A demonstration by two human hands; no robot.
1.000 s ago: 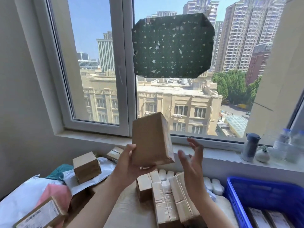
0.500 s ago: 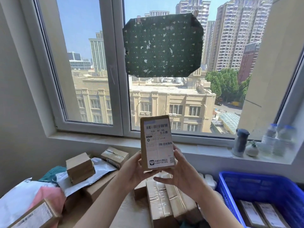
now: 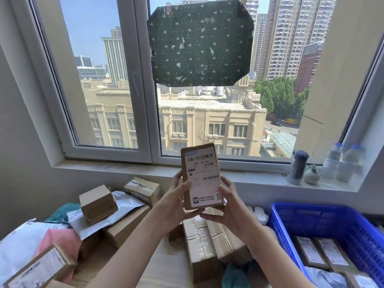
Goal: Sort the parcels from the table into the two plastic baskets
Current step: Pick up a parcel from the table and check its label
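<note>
I hold a small cardboard parcel (image 3: pixel 201 175) upright above the table, its white shipping label facing me. My left hand (image 3: pixel 173 201) grips its left edge and my right hand (image 3: pixel 230 204) grips its right edge and bottom. Below it, several taped cardboard boxes (image 3: pixel 204 242) lie on the table (image 3: pixel 166 267). More boxes (image 3: pixel 96 204) and plastic mailers (image 3: pixel 25 242) are heaped on the left. A blue plastic basket (image 3: pixel 311 221) stands at the right with labelled parcels (image 3: pixel 324 252) inside. Only one basket is in view.
The window sill (image 3: pixel 259 177) behind carries a grey flask (image 3: pixel 297 167), a small potted plant (image 3: pixel 311 175) and two water bottles (image 3: pixel 340 163). A dark green patterned sheet (image 3: pixel 199 42) hangs on the window glass. White objects (image 3: pixel 258 215) sit between the boxes and the basket.
The parcel was turned so its label faces me. My right hand, open beside it a second ago, has closed on its right edge. The view has tilted slightly.
</note>
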